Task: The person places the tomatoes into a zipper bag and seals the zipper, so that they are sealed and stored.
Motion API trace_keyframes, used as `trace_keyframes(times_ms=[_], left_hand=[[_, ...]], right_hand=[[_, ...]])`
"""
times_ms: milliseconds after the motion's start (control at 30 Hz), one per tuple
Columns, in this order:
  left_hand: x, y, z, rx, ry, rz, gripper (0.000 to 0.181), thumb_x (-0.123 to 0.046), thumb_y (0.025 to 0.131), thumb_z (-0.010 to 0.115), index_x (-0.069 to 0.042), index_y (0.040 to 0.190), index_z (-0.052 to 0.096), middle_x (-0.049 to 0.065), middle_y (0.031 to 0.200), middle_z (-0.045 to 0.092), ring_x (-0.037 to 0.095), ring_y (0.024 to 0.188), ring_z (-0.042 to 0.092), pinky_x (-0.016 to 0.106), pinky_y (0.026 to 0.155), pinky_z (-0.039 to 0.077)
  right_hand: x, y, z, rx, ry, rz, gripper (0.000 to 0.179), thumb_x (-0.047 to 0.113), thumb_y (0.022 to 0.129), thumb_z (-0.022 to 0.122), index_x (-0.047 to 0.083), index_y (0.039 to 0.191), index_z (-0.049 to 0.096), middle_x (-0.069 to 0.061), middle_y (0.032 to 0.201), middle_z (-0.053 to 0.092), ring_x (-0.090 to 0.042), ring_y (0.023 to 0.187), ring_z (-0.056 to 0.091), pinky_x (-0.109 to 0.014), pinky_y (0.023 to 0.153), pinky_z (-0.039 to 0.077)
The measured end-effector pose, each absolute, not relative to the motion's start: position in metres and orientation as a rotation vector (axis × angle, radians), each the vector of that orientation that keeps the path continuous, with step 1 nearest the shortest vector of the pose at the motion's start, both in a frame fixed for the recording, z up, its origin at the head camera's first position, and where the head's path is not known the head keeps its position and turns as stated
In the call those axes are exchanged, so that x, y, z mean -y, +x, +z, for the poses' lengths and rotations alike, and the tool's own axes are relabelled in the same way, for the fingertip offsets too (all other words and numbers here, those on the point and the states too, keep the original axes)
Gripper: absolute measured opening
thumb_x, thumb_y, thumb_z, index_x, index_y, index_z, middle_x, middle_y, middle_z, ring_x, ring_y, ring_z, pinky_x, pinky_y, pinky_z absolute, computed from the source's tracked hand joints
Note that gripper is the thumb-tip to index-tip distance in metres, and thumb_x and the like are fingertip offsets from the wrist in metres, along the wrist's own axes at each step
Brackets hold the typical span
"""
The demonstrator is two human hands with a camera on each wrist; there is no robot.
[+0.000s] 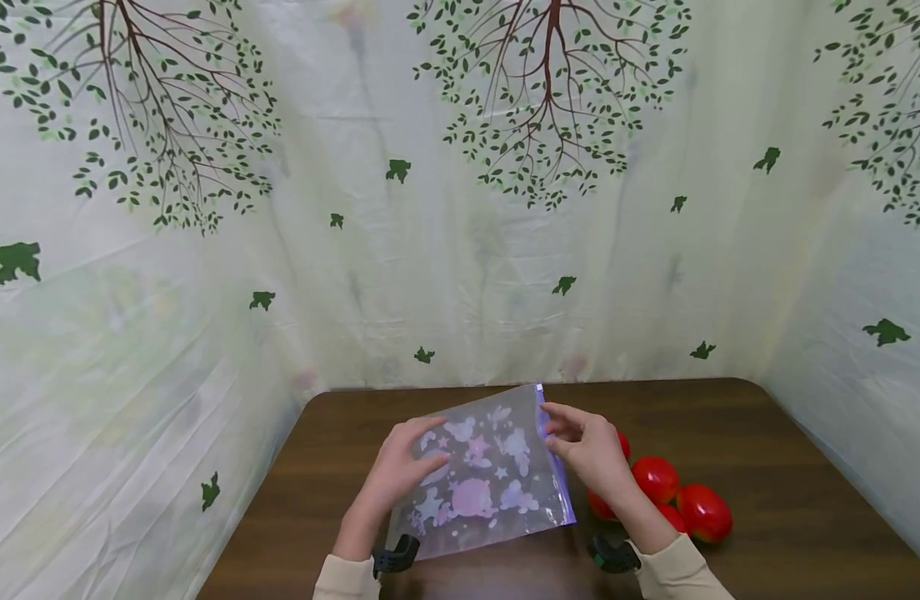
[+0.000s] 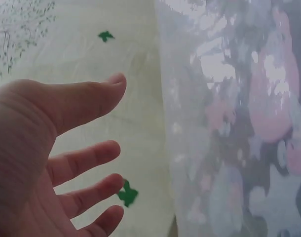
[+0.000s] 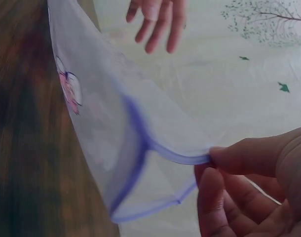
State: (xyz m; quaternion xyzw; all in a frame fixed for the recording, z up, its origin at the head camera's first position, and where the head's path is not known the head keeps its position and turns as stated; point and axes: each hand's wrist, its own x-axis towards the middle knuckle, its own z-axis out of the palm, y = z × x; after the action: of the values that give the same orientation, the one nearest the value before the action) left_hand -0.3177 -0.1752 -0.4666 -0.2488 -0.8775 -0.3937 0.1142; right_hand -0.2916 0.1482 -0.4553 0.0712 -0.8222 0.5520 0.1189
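A translucent zip bag (image 1: 472,498), printed with pink and white cartoon figures and stars, stands tilted above the table in the head view. Its purple zip edge is on the right. In the right wrist view, my right hand (image 3: 254,182) pinches that purple edge (image 3: 177,157) between thumb and fingers, and the two sides of the mouth stand apart. My left hand (image 1: 400,462) is at the bag's left side, thumb and fingers spread. The left wrist view shows a gap between this left hand (image 2: 86,153) and the bag (image 2: 229,118).
Several glossy red round things (image 1: 704,512), like tomatoes, lie on the brown wooden table (image 1: 797,517) beside my right forearm, which partly hides them. Behind the table hangs a pale curtain (image 1: 490,317) printed with trees and green leaves. Each wrist wears a black band.
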Motion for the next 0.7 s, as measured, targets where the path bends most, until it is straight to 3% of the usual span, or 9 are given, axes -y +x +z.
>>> trace_keyframes(times_ms=[233,533,700], left_hand=[[0.13,-0.312,-0.441,2.531,-0.811,-1.165,0.056,-0.025,0.09,0.078,-0.021,0.142,0.059,-0.003,0.139,0.058,0.025,0.13,0.05,0.054,0.104,0.042],[0.078,-0.313,-0.439,2.498,-0.979,-1.125,0.052,-0.031,0.097,0.07,-0.029,0.146,0.053,-0.001,0.14,0.056,0.022,0.129,0.05,0.05,0.101,0.046],[0.062,-0.314,-0.442,2.478,-1.033,-1.005,0.05,-0.033,0.097,0.068,-0.025,0.145,0.055,0.0,0.137,0.058,0.025,0.125,0.053,0.05,0.098,0.047]], right_hand=[[-0.149,-0.292,-0.449,2.294,0.262,1.701,0.068,-0.004,0.084,0.073,0.028,0.142,0.058,-0.002,0.102,0.074,-0.024,0.084,0.068,-0.031,0.071,0.059],[-0.143,-0.277,-0.436,2.247,0.336,1.737,0.059,0.0,0.088,0.075,0.017,0.142,0.058,-0.009,0.102,0.075,-0.025,0.089,0.071,-0.028,0.078,0.058],[-0.141,-0.267,-0.424,2.269,0.35,1.745,0.06,-0.001,0.089,0.074,0.013,0.144,0.056,-0.013,0.103,0.075,-0.028,0.093,0.07,-0.028,0.079,0.058]])
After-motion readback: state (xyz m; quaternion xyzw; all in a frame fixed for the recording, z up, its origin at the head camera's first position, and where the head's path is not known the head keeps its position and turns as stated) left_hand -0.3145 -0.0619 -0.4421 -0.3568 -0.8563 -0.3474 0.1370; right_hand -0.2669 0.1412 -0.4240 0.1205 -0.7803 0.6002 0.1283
